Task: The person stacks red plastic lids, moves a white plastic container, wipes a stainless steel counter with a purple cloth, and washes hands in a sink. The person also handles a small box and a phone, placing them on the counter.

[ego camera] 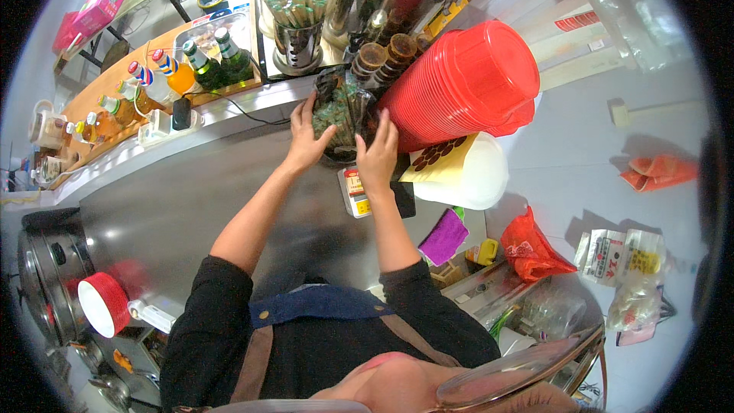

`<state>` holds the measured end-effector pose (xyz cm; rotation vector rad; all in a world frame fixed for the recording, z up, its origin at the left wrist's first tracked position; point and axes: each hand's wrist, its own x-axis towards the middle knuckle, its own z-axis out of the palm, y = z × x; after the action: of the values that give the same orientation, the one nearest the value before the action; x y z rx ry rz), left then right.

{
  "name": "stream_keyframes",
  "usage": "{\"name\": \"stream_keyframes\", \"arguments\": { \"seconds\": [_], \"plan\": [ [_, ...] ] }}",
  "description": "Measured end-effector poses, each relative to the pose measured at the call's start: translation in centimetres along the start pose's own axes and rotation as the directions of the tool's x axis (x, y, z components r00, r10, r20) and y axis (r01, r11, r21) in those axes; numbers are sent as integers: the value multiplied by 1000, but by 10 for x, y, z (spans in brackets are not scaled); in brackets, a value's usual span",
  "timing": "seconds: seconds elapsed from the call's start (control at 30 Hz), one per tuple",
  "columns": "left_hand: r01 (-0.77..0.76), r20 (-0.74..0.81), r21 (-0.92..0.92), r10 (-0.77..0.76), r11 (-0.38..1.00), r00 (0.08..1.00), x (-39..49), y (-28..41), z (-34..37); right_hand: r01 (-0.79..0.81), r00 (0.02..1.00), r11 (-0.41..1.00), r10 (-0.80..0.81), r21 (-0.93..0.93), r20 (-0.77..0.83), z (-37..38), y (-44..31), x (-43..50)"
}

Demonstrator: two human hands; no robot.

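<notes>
A dark plastic bag (342,109) with many green-tipped sticks or wrapped chopsticks inside stands at the back of the steel counter (252,195). My left hand (308,137) lies against its left side, fingers spread. At its right front is my right hand (377,152), fingers up and slightly apart. Whether either hand grips the bag cannot be told. Just right of my right hand leans a tall stack of red plastic tubs (459,86). Below the bag, a white box with a red and yellow label (352,192) lies partly behind my right wrist.
A metal holder of green-tipped chopsticks (298,40) and glass bottles (200,66) line the ledge behind. Brown-lidded jars (373,57) stand by the tubs. A white container (481,175) and purple cloth (444,236) are at right, stacked red-and-white bowls (105,304) at lower left.
</notes>
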<state>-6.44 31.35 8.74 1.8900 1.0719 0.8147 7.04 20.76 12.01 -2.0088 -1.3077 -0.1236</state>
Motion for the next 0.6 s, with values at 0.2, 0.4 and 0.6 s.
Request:
{"name": "stream_keyframes", "arguments": {
  "seconds": [0.2,0.4,0.6],
  "plan": [
    [-82,79,78,76,994,994,25,1,6,107,993,986,-100,-127,66,36,1,65],
    [-115,77,99,108,988,991,29,-14,-3,132,969,979,-95,-155,227,7,-8,58],
    [337,76,-212,-328,917,942,-12,-42,-1,121,987,987,-131,108,88,-50,-1,-55]
  ]
}}
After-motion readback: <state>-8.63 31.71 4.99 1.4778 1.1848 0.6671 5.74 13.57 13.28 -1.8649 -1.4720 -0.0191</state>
